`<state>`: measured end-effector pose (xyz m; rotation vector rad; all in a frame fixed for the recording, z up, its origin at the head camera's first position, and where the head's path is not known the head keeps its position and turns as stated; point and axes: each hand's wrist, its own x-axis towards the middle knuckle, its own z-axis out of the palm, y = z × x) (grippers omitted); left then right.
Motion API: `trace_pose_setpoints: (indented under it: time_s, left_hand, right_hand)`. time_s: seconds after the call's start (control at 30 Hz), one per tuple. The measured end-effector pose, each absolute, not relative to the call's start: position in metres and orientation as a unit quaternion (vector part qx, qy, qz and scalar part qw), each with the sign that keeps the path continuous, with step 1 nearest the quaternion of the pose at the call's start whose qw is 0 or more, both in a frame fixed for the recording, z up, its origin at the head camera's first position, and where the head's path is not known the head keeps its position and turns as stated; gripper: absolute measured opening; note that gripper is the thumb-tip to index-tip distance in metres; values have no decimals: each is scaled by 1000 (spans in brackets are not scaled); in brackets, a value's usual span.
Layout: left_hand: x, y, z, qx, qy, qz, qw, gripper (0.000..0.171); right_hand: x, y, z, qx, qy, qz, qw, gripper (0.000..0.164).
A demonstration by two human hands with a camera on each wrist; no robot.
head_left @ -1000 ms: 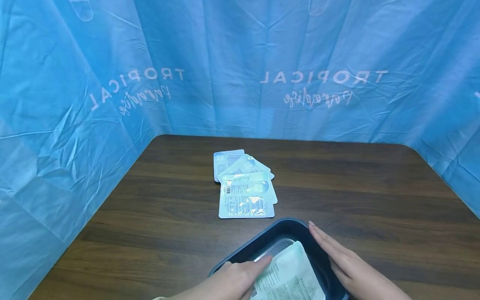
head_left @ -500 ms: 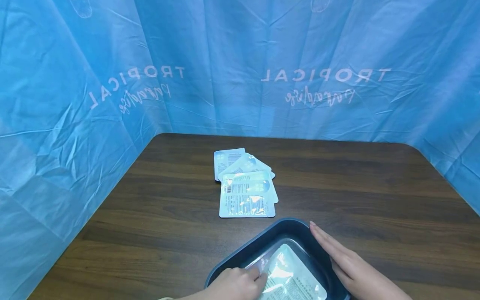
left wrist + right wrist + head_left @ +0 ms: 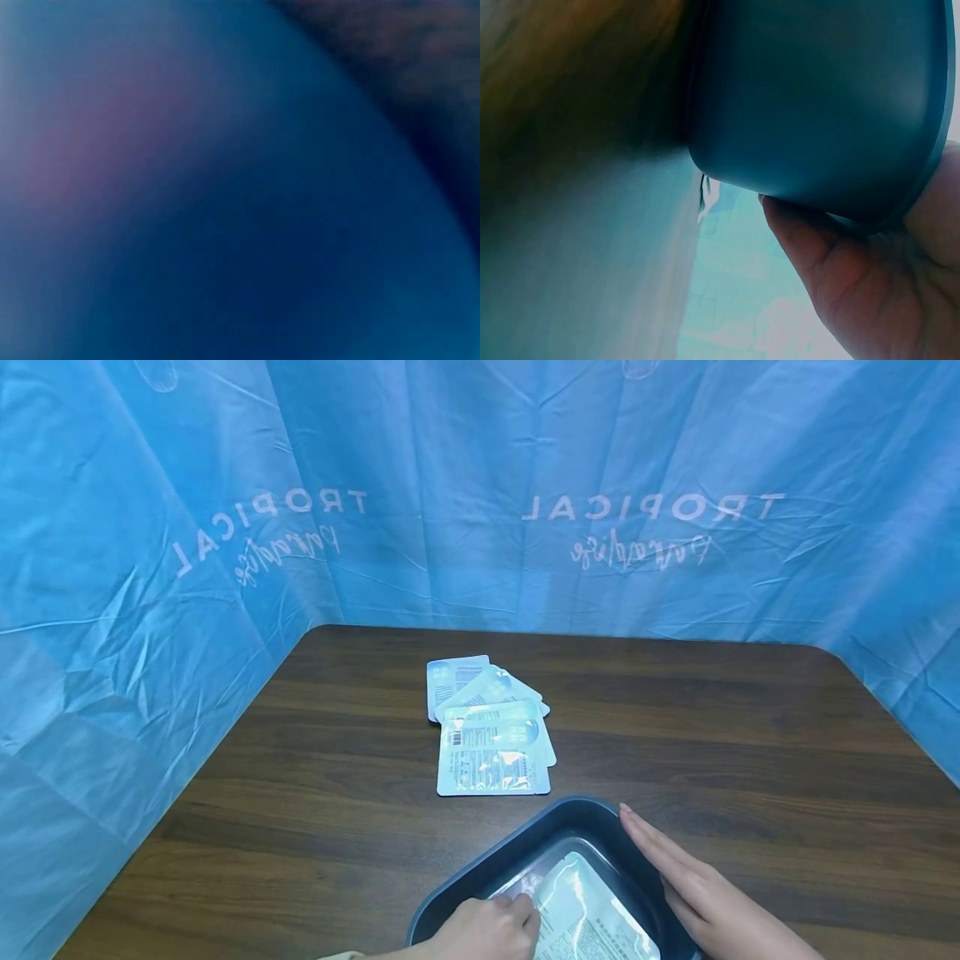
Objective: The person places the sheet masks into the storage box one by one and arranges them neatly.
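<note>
In the head view, a dark blue tray [image 3: 468,885] stands slanted at the near edge of the table. A pale blue-green sheet mask packet [image 3: 588,914] lies inside it, its surface catching bright glare. My left hand [image 3: 487,928] reaches into the tray with curled fingers and appears to pinch the packet's left edge; the fingertips are hidden. Straight fingers of my right hand [image 3: 697,893] rest along the tray's right outer side. In the right wrist view, its thumb [image 3: 802,236] touches the tray wall [image 3: 817,112]. The left wrist view is a blue blur.
Several similar packets [image 3: 495,760] lie overlapping on the brown wooden table [image 3: 300,827], beyond the tray. A blue curtain [image 3: 465,527] with mirrored lettering hangs behind the table and along its sides.
My left thumb, stretched over the packet earlier, has drawn back, and the fingers have curled at the packet's left edge. Glare on the packet has shifted. My right hand stays in place.
</note>
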<state>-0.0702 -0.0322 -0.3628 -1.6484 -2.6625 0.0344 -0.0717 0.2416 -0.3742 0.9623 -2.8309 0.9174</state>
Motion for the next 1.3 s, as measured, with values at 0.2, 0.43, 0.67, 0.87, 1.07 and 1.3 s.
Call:
trace_pose_setpoints:
  time_s: [0.2,0.43,0.67,0.87,1.07,1.3]
  left_hand:
    - [-77,-34,-353,-528,-839,101,83,55]
    - [-121,-49,-303,-495,-847,-129,144,34]
    - [-204,-61,-301,-389,-886,-252,10,38]
    - [-254,-64,-335,-342,-898,-275,-36,36]
    - [-274,-60,-354,-315,-929,-169,-93,57]
    - [-273,-53,-353,-311,-939,-70,-127,81]
  right_hand:
    - [-71,242,-374,308,-909,281,18,66]
    - [-71,241,-369,288,-911,294,-24,61]
    - [-68,239,-364,263,-912,310,-53,62]
    - [-70,239,-369,291,-900,320,-55,61]
    - [-70,240,-371,286,-898,327,-66,60]
    - [-69,240,-368,288,-901,320,-56,60]
